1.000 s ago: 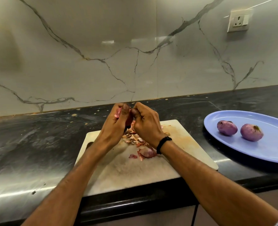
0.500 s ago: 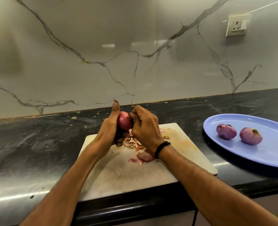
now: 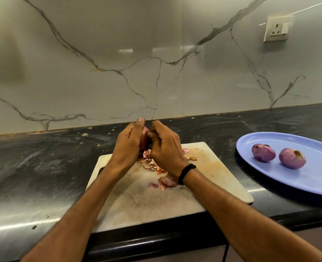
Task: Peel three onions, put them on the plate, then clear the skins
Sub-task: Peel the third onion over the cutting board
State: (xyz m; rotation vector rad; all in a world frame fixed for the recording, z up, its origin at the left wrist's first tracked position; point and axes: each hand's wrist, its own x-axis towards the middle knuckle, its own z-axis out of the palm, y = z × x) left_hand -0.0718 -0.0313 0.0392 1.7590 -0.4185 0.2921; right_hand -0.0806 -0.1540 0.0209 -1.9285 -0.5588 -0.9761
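Observation:
A red onion is held above the far part of the white cutting board, mostly hidden between my hands. My left hand cups it from the left with the fingers wrapped round it. My right hand has its fingers curled against the onion's right side. Onion skins lie in a loose heap on the board under my hands, with a larger piece of skin nearer me. Two peeled onions lie on the blue plate at the right.
The black stone counter runs the full width, with a marble backsplash behind it. A wall socket sits high on the right. The counter's front edge is just below the board.
My hands closed in around the onion, so less of it shows now than half a second ago. My left thumb still points up.

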